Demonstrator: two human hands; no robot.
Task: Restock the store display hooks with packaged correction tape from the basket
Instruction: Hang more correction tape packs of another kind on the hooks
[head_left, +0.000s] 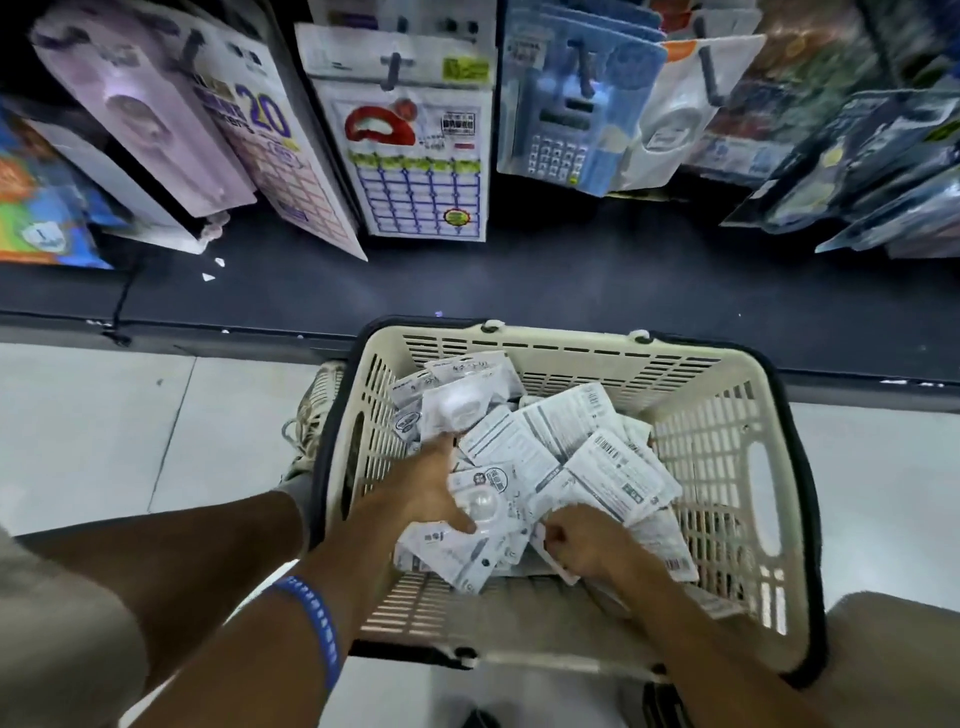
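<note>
**Two hands dig in a basket of white packs**

A cream plastic basket (722, 447) sits on the pale tiled floor (93, 431). Its walls are full of little slots, like a grid, and its rim is dark. Inside lies a messy heap of correction tape packs (597, 462). They are flat white cards with small print and barcodes, and some have a clear round bubble on the front.

The left hand (434, 493) reaches deep into the heap. Its fingers go in among the packs and its thumb lies across one pack with a bubble (483, 506). I cannot tell if it is gripping. A blue band (317, 618) goes round that wrist.

The right hand (574, 540) is curled tight and pinches the edge of a white pack (540, 543) near the front of the heap.

Above the basket, shiny packs hang on display hooks (395, 70). One is a card with a blue grid (421, 182). Another holds a blue calculator toy (558, 130).
</note>
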